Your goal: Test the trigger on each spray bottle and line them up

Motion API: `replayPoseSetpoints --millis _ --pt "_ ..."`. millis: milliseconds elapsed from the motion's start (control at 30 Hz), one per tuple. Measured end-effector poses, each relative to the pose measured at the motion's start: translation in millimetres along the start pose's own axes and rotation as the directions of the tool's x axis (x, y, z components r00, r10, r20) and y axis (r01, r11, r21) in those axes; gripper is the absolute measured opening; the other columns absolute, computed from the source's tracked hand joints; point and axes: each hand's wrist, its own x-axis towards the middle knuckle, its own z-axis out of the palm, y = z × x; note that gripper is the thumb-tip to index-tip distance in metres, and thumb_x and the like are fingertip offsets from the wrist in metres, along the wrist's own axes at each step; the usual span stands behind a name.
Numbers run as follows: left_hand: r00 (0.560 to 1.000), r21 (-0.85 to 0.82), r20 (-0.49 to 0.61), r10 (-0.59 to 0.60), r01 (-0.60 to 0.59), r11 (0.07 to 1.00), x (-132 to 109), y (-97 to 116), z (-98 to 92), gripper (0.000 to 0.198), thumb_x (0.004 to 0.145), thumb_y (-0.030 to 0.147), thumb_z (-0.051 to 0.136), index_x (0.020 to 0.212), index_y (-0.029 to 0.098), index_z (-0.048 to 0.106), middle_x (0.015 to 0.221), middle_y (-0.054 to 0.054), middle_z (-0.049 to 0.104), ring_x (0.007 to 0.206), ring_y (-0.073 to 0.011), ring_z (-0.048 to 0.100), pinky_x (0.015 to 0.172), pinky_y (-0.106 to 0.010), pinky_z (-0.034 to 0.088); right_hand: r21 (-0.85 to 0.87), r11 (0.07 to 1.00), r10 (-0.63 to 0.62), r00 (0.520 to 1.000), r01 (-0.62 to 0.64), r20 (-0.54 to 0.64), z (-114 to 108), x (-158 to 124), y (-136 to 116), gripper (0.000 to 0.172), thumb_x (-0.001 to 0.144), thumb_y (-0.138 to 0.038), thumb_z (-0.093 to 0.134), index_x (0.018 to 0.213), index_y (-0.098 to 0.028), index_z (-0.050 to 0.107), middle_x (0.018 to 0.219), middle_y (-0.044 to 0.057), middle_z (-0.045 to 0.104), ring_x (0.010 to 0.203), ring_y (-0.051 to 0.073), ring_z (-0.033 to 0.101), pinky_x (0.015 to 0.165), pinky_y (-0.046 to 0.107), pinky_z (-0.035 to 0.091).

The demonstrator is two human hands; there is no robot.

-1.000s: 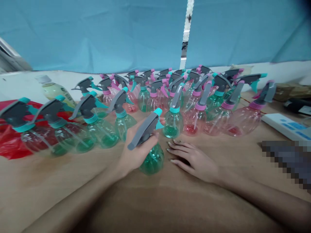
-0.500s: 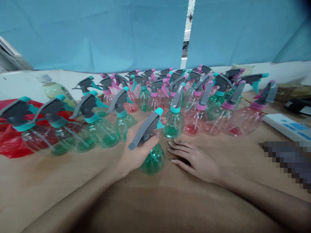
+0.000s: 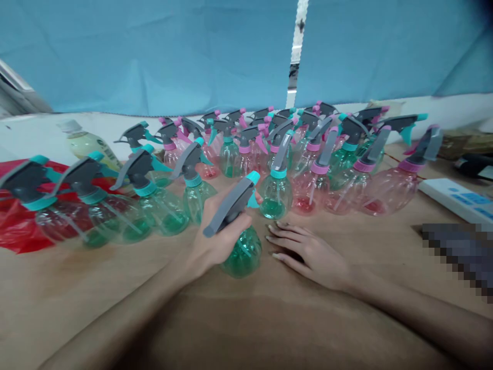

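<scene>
My left hand (image 3: 215, 236) is wrapped round the neck of a green spray bottle (image 3: 242, 252) with a grey trigger and teal nozzle, standing on the brown table (image 3: 269, 318). Right beside the bottle my right hand (image 3: 308, 252) lies flat on the table, fingers stretched out, holding nothing. Just behind both hands stand several more spray bottles, green ones (image 3: 162, 205) to the left and pink ones (image 3: 370, 190) to the right.
A red plastic bag (image 3: 11, 226) lies at the far left under the bottles. A drink bottle (image 3: 87, 144) lies at the back left. A white box (image 3: 458, 198) and a blurred-out patch sit at the right. A blue curtain hangs behind.
</scene>
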Motion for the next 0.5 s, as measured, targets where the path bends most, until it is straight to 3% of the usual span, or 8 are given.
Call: replayPoseSetpoints --millis 300,500 --pt "0.998 -0.051 0.053 -0.031 0.033 0.998 1.1 -6.5 -2.6 0.008 0.076 0.024 0.055 0.079 0.02 0.06 0.078 -0.002 0.062 0.076 -0.0182 0.058 0.069 -0.031 0.049 0.026 1.0 -0.005 1.0 0.006 -0.019 -1.1 0.1 -0.9 0.037 0.094 -0.036 0.044 0.128 -0.024 0.054 0.132 0.004 0.056 0.128 0.023 0.043 0.107 0.046 0.037" --pt "0.999 -0.056 0.041 -0.035 0.037 0.998 1.6 -1.8 -1.6 0.011 0.076 0.024 0.054 0.082 0.022 0.062 0.071 0.0 0.058 0.068 -0.0169 0.055 0.065 -0.031 0.048 0.04 0.999 -0.008 0.999 0.01 -0.045 -0.4 0.3 -0.9 0.037 0.093 -0.035 0.046 0.129 -0.025 0.053 0.131 0.004 0.057 0.127 0.023 0.045 0.106 0.047 0.038"
